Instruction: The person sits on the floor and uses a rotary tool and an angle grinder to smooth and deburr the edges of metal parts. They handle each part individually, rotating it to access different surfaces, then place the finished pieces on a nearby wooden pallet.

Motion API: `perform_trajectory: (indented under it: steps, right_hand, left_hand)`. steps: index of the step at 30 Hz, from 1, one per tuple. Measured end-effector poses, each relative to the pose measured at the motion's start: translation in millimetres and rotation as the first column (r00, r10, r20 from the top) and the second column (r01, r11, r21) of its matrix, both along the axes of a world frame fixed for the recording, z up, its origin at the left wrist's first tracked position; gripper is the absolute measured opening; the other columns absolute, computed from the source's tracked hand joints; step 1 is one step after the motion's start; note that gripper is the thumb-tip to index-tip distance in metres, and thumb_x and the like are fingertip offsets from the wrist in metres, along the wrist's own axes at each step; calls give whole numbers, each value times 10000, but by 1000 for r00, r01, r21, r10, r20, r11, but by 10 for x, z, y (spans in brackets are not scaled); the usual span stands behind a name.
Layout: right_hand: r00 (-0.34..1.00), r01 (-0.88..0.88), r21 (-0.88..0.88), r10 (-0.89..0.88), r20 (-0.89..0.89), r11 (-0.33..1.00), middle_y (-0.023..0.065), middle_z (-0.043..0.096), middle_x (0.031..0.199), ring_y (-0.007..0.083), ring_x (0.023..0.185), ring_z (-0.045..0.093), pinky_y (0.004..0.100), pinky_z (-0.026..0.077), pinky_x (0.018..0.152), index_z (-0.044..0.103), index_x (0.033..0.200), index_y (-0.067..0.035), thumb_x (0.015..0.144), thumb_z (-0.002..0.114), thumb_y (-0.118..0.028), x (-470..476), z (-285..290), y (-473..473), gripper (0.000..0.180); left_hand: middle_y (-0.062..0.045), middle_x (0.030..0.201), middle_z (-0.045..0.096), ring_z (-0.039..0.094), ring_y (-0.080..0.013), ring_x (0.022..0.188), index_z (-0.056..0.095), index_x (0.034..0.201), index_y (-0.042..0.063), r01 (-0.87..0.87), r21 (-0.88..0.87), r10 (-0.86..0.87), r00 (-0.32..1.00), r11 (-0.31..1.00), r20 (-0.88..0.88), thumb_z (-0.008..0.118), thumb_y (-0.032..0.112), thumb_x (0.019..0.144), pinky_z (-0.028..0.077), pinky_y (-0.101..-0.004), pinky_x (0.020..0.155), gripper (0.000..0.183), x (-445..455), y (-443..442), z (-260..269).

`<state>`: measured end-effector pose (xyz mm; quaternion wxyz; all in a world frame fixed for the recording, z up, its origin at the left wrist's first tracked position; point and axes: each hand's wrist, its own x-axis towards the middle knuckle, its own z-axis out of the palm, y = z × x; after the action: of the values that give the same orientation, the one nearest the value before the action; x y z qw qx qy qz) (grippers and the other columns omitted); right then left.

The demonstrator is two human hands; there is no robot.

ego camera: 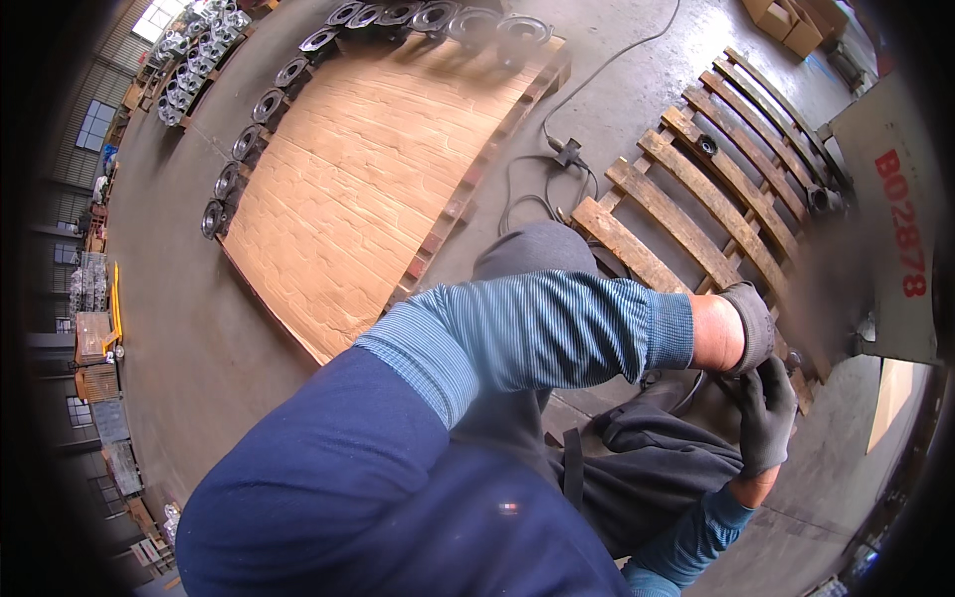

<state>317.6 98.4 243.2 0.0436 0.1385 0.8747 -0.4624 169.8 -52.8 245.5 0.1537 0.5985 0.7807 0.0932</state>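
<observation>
My left hand [752, 328], in a grey work glove, reaches across to the right above the edge of a bare wooden pallet [694, 216]. Its fingers are hidden behind the wrist and cuff. Just below it, my right hand [770, 422], also gloved, has its fingers bent up against the left glove. Whatever lies between the two hands is hidden. A small dark metal part [794, 360] shows beside the fingertips. Two more metal parts rest on the slats: a dark ring-shaped one [706, 144] and a larger cylindrical one [823, 199].
A cardboard-covered pallet [358, 172] carries flanged metal castings [252, 142] along two edges. A cable connector [569, 153] and cord lie on the floor between the pallets. A pale panel [895, 224] with red writing stands at right. Cardboard boxes [794, 22] sit behind.
</observation>
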Motion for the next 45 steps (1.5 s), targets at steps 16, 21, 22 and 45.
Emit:
perform_trajectory:
  steps: [16,21,22,45]
  right_hand:
    - [997,-57,92,62,-49,994,194,779,1157,274,1061,726,390,547,978,694,1300,29,1024,669,-100,-5,96,-62,306]
    - [995,-62,128,72,-72,990,196,779,1145,272,1058,728,391,549,978,694,1289,31,1024,668,-97,-18,102,-93,296]
    - [995,-61,127,70,-67,990,196,779,1146,272,1058,728,391,549,978,695,1287,31,1025,667,-97,-21,101,-91,294]
    - [999,-41,-47,41,2,998,122,731,1181,191,1073,674,335,545,964,659,1324,40,1053,635,-97,-37,28,-57,305]
  left_hand:
    - [-87,1025,835,807,-311,950,865,1047,162,9,82,-7,1000,997,-26,740,253,896,626,-451,761,216,24,-24,-78]
    - [-88,1006,834,806,-319,932,866,1030,161,19,94,-16,1000,995,-25,743,255,889,625,-451,754,210,19,-51,-100]
    - [-88,1009,834,806,-317,936,866,1034,161,17,93,-15,1000,996,-23,743,258,891,625,-452,756,212,17,-47,-101]
    - [-107,1065,836,799,-317,983,866,1073,152,-17,110,19,1000,994,-17,750,283,878,609,-462,762,262,19,30,-233]
